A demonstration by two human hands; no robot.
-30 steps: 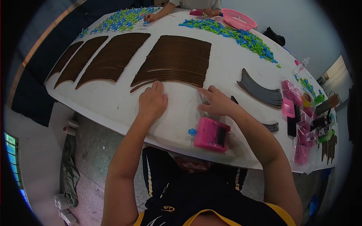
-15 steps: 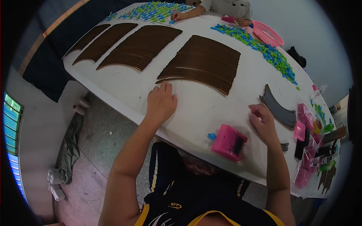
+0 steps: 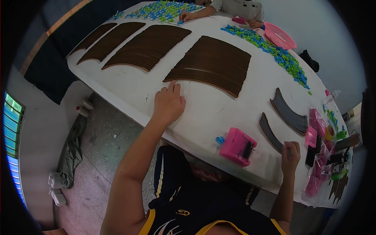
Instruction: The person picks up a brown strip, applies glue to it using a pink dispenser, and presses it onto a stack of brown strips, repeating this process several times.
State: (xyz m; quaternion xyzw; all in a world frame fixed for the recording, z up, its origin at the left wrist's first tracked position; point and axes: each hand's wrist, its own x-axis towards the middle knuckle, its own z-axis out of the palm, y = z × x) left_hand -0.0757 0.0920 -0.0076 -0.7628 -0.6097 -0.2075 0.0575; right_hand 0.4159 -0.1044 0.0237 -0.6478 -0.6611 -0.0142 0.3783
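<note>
My left hand (image 3: 169,102) rests at the lower left edge of a wide brown stack of thin overlapping strips (image 3: 213,64), its fingers apart and fingertips touching the edge. My right hand (image 3: 290,153) is curled at the lower end of a small grey curved stack (image 3: 270,131); its fingers are closed, and what they hold, if anything, is hidden. A larger grey curved stack (image 3: 288,113) lies just above. Between my hands, near the table edge, stands a pink box (image 3: 237,146) with a dark roller part and a blue piece (image 3: 220,140) beside it.
More brown stacks (image 3: 147,47) lie at the left. Blue and green pieces (image 3: 270,49) form long piles beside a pink basket (image 3: 279,36). Across the white table (image 3: 203,113), a co-worker's hand (image 3: 187,16) touches a blue piece. Pink bags and tape lie at the right.
My right hand has moved down and right, uncovering the small grey stack. My left hand has moved slightly up, and the brown stack's loose lower strips now lie closer together.
</note>
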